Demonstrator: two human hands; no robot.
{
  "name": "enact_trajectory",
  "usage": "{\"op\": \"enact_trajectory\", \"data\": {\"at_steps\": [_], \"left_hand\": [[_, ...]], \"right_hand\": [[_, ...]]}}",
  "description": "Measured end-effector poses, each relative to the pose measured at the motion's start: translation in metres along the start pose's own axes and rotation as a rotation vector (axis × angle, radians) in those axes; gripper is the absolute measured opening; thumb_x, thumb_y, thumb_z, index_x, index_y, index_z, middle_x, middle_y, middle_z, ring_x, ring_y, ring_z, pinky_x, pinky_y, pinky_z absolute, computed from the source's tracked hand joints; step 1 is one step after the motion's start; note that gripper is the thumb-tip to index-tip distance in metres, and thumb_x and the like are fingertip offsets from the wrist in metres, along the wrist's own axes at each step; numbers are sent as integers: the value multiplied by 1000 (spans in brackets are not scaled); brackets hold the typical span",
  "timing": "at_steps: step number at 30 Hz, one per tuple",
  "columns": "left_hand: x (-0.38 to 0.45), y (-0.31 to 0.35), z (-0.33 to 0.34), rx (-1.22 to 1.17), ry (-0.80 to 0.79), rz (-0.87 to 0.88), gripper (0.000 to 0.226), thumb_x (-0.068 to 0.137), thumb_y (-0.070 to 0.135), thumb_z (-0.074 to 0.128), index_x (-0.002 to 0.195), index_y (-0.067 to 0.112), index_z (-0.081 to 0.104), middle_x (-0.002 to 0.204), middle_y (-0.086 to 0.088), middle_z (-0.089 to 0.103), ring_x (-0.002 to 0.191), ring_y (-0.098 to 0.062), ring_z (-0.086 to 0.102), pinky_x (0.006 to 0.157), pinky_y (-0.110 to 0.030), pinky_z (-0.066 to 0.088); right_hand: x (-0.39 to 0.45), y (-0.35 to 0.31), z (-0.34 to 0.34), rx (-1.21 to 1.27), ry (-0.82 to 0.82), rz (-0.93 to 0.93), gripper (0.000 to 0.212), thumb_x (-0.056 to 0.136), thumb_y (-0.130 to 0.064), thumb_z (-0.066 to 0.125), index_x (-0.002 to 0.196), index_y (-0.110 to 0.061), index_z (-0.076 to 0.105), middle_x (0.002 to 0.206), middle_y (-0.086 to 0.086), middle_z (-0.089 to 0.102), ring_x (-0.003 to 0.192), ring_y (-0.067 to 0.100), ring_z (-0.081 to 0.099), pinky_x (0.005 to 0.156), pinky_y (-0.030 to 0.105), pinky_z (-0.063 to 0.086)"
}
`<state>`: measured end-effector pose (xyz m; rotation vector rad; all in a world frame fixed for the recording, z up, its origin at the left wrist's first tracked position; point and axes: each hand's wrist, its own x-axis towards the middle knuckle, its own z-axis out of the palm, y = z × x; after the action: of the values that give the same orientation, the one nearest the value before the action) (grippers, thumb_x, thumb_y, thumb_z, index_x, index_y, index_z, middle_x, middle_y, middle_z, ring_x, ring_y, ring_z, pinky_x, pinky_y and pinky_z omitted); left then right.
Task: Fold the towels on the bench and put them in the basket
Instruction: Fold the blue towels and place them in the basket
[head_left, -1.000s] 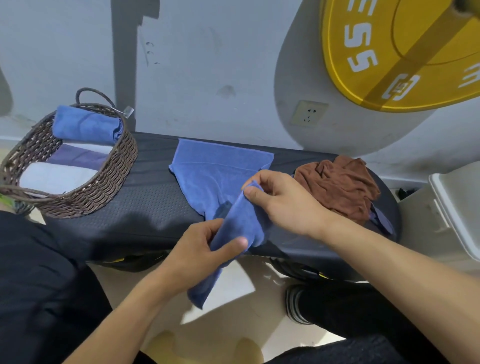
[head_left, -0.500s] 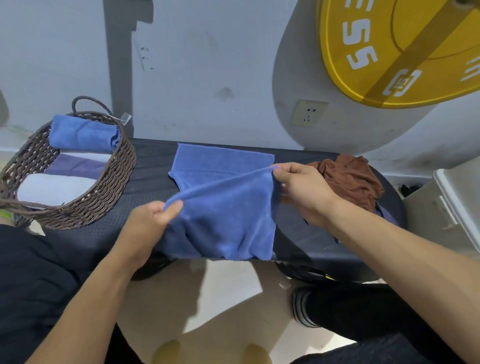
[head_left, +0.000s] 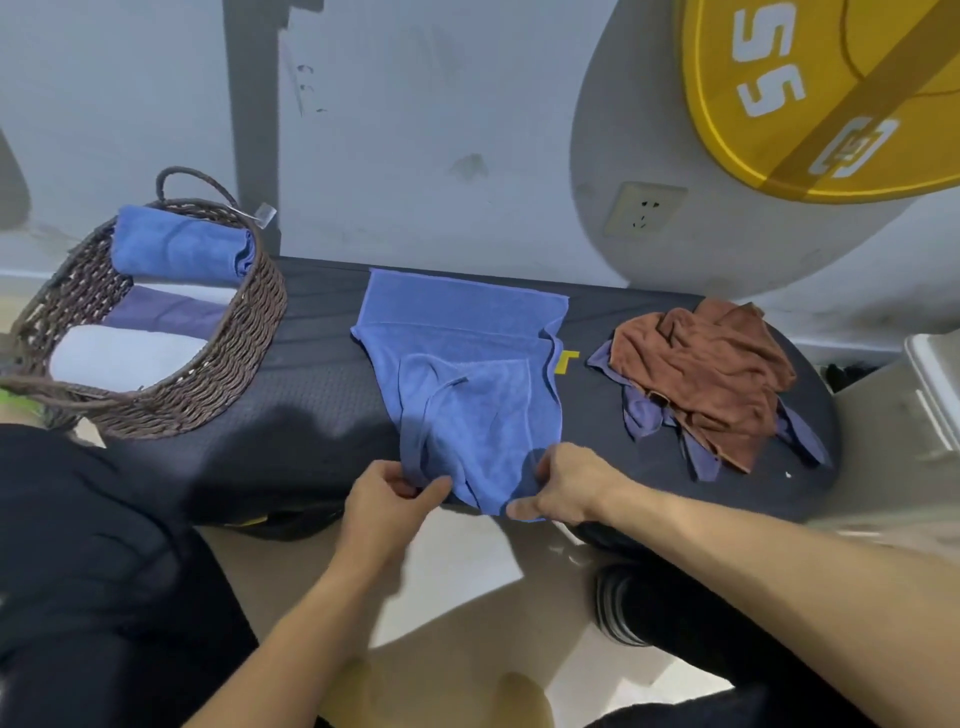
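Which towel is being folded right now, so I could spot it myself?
Find the long dark bench against the wall. At its middle lies the blue towel, both hands pinching its near edge. The wicker basket sits left of it, a crumpled brown towel right.

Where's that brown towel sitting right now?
In the head view the brown towel lies crumpled on the bench's right end, atop purple cloth, right of the blue towel.
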<state>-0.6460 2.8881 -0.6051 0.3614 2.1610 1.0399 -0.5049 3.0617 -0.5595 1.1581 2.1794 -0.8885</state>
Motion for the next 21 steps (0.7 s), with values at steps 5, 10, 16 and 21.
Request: {"op": "enact_trajectory", "data": {"at_steps": [5,10,16,21], "left_hand": [[8,10,6,-148,104,138,9,87,18,73,85,22,65,75,6,71,65,5,64,57,-7,45],[18,13,-23,-463,118,151,14,97,11,58,96,24,64,95,0,73,89,-13,70,82,-24,54],[24,27,-59,-737,30,109,24,99,8,48,96,17,69,97,-6,73,94,-15,68,80,-26,54],[25,23,-67,-340,41,106,12,96,23,59,93,21,71,91,1,75,90,-15,70,80,-33,55]], "right_hand": [[5,2,7,-46,67,-91,16,73,-22,75,70,-20,59,84,3,67,78,24,62,60,26,46],[9,8,-54,212,-71,-113,7,79,-10,69,83,-12,63,72,4,64,63,20,63,65,32,57],[1,25,-101,250,-244,-117,18,80,-1,67,95,-7,61,72,8,66,66,25,68,66,34,59],[9,17,-88,-203,-28,-92,27,76,-33,79,93,-22,62,79,-8,71,65,7,66,57,20,46]]}}
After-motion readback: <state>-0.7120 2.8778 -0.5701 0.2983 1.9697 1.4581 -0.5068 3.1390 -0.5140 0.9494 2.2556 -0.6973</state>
